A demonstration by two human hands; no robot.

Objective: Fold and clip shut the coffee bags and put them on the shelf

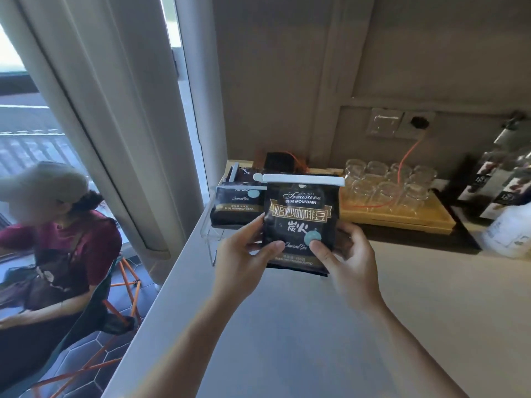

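Note:
I hold a black coffee bag (pixel 300 216) with gold lettering upright above the counter, a white clip (pixel 301 178) closing its folded top. My left hand (pixel 244 254) grips its lower left side with the thumb on the front. My right hand (pixel 344 254) grips the lower right side, its thumb pressing near a round blue sticker. Just behind and to the left, another clipped black coffee bag (pixel 238 206) lies on a small clear shelf (pixel 211 237) at the counter's far left corner.
A wooden tray (pixel 402 219) with several upturned glasses stands at the back right, with boxes (pixel 500 185) and a white bottle (pixel 508 231) further right. An orange cable runs to a wall socket (pixel 418 123). A seated person (pixel 57 239) is left, below the counter's edge.

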